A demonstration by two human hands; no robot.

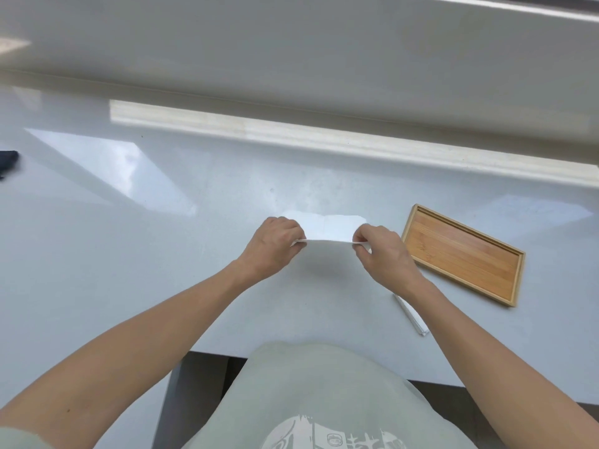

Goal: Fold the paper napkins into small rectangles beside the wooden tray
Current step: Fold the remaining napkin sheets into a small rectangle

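Nearest the desk's front edge, toward its right side, a folded napkin [412, 315] lies flat, partly under the right forearm. Farther in, mid-desk, left hand [275, 243] and right hand [382, 251] each pinch one end of a white napkin [327, 227]; its near edge is lifted and stretched between them, its far part lies on the desk [129, 254]. Just right of the hands, wooden tray [463, 253] sits at an angle. At the far left edge, a dark object [7, 160], unidentifiable.

White counter [162, 254]: wooden tray [463, 254], folded napkin [411, 315], dark object [7, 160].
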